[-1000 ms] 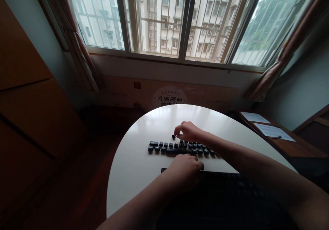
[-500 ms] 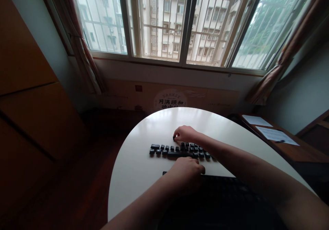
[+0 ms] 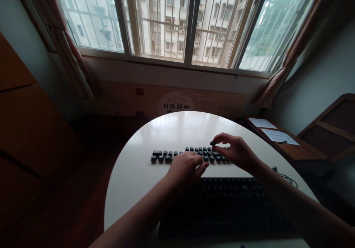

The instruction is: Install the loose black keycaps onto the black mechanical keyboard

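My right hand [image 3: 235,150] is over the far right part of the rows of loose black keycaps [image 3: 157,153], its thumb and forefinger closed on one small black keycap [image 3: 212,143]. My left hand [image 3: 186,166] rests low over the middle of the rows, covering several keycaps. Its fingers are curled downward, the thumb stands apart from them, and no held thing shows. Nearer my body lies a dark keyboard [image 3: 222,189], partly in shadow and partly behind my forearms.
The keycaps and keyboard lie on a white round-ended table [image 3: 127,181]. A black cable [image 3: 288,179] curls at its right side. Beyond, a brown wooden desk [image 3: 307,152] bears papers [image 3: 277,135] and a pen [image 3: 283,142]. A barred window [image 3: 166,22] is ahead.
My right hand has moved right from the back of the rows, still pinching a small black keycap. My left hand has moved forward onto the keycaps. The camera view has shifted, showing the cable.
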`<state>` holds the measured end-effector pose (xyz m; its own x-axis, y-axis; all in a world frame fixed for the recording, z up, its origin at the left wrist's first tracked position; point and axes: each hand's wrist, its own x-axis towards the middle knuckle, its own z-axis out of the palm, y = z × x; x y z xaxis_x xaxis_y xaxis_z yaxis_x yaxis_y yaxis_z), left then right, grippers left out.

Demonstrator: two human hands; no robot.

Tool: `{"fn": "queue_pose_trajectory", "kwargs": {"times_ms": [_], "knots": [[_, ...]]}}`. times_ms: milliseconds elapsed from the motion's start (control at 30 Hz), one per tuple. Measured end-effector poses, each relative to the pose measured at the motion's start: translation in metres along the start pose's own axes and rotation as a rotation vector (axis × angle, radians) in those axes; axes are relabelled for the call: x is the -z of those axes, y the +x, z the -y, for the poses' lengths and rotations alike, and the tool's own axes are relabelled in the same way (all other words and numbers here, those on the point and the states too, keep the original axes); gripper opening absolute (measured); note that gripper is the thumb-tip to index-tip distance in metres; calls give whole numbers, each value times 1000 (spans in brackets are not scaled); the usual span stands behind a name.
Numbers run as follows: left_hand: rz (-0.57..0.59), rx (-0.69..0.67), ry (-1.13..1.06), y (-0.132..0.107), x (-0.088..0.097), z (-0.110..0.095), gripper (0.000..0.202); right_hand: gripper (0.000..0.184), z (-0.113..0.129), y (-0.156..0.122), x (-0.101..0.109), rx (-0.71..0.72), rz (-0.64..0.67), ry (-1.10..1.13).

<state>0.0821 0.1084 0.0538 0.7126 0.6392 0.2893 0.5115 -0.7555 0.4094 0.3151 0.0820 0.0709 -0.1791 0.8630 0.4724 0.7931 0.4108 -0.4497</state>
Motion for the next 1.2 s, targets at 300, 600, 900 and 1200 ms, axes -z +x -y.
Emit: {"fn": "queue_pose_trajectory", "kwargs": {"times_ms": [300,600,900,1200], "knots": [[-31,-70,-139,-2,-4,-9,29,19,29,-58,-15,98,-66,26],[29,-234,-146,-3,-10,-8,13,22,36,-63,-15,261,-25,-32],[102,-251,-126,-1,-6,-1,14,41,19,-63,-6,209,78,84],[192,-276,-63,-2,-3,-5,21,16,23,-65,-5,233,162,95]]}}
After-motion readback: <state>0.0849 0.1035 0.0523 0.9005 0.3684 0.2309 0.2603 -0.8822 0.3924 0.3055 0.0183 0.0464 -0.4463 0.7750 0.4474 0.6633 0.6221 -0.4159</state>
